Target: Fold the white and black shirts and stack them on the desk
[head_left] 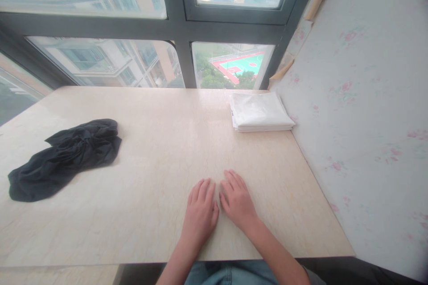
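Note:
My left hand point(201, 209) lies palm down on the pale stone-look tabletop point(160, 156), fingers stretched forward and holding nothing. Just to its right, my right hand point(238, 198) rests the same way, with a narrow gap between the two. Off to the left is a crumpled piece of black cloth point(67, 160), out of reach of both hands as they lie; its kind does not show. Beyond my right hand, a stack of flat white plastic packages point(262, 111) sits near the far right corner of the top.
A dark-framed window point(185, 31) stands along the far edge, with buildings and a sports court outside. On the right, a flower-patterned wall point(361, 111) borders the tabletop. The front edge of the top runs just above my lap point(230, 272).

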Tool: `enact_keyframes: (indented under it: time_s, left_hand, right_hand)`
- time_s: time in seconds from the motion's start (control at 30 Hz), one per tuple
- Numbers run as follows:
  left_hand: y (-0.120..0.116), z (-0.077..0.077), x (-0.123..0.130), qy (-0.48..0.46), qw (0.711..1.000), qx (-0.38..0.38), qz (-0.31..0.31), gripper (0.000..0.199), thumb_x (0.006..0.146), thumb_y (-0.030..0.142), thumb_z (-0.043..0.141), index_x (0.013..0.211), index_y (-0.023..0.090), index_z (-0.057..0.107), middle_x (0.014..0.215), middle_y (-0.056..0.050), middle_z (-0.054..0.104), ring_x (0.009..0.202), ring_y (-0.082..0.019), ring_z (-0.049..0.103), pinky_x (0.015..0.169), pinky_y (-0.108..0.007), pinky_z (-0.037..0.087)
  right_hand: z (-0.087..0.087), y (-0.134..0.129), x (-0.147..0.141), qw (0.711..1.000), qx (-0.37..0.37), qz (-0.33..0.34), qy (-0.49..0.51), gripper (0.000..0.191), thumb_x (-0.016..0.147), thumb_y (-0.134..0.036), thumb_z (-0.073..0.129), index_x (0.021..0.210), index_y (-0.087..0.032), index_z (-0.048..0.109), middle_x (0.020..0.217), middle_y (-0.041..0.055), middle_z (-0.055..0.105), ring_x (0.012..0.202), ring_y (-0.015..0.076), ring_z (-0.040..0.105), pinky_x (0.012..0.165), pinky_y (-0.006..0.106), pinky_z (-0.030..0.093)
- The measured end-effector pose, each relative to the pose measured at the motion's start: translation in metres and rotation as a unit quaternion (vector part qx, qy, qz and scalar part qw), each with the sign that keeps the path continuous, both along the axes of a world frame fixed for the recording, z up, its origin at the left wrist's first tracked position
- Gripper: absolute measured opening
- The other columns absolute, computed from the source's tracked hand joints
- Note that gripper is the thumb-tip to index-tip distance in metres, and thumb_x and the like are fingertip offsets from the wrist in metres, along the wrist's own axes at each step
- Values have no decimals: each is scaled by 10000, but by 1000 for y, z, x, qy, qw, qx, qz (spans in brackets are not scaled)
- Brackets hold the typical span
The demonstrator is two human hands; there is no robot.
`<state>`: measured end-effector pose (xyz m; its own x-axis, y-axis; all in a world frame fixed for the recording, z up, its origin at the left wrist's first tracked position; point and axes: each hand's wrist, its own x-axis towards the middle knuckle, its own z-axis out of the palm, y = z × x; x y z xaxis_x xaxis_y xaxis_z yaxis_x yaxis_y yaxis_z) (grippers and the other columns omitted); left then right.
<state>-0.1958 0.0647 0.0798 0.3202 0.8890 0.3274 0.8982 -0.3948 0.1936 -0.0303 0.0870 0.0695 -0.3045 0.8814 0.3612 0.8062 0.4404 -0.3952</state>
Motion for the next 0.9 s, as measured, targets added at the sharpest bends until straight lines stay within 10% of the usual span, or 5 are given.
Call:
enact_keyframes:
  time_s: [0.9]
  left_hand:
    - [-1, 0, 0, 8, 1000, -3, -3, 463, 897, 182, 503, 1351, 113, 557, 1418, -175, 554, 1342, -336, 473, 1069, -507, 467]
  right_hand:
    - [1, 0, 0, 1000, 3, -8, -3, 372, 932, -194, 492, 1278, -127, 610, 1434, 152, 552, 1411, 285, 428, 1155, 506, 419]
